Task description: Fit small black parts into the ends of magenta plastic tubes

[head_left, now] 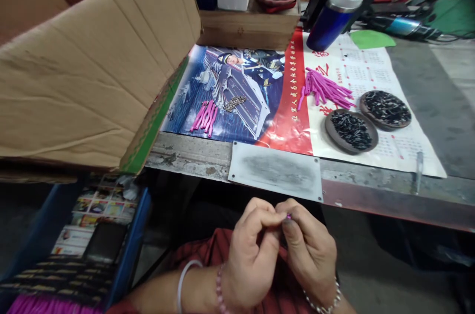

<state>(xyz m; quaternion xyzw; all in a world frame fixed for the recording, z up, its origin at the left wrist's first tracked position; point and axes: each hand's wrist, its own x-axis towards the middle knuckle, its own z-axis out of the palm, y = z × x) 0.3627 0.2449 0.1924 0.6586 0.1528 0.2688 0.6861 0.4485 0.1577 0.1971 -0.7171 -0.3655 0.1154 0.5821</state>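
Observation:
My left hand [254, 249] and my right hand [309, 252] meet in front of the table edge, above my lap. Both are closed, with fingertips pinched together at one small magenta piece [288, 216]. Only a bit of it shows between the fingers; the rest is hidden. On the table lie a pile of magenta strips [328, 88] and a smaller bunch of magenta strips [205, 118]. Beside that bunch is a small heap of dark and gold-coloured bits [235, 103]. Two brown dishes, a near dish [332, 138] and a far dish [386, 125], hold many thin black pieces.
A large cardboard box [100, 66] stands on the left. Below it is a blue bin [143, 225] with magenta and black cords. A pale metal plate [274, 168] lies along the table edge. Behind are a blue tumbler [328, 22] and a poster calendar [285, 130] under the strips.

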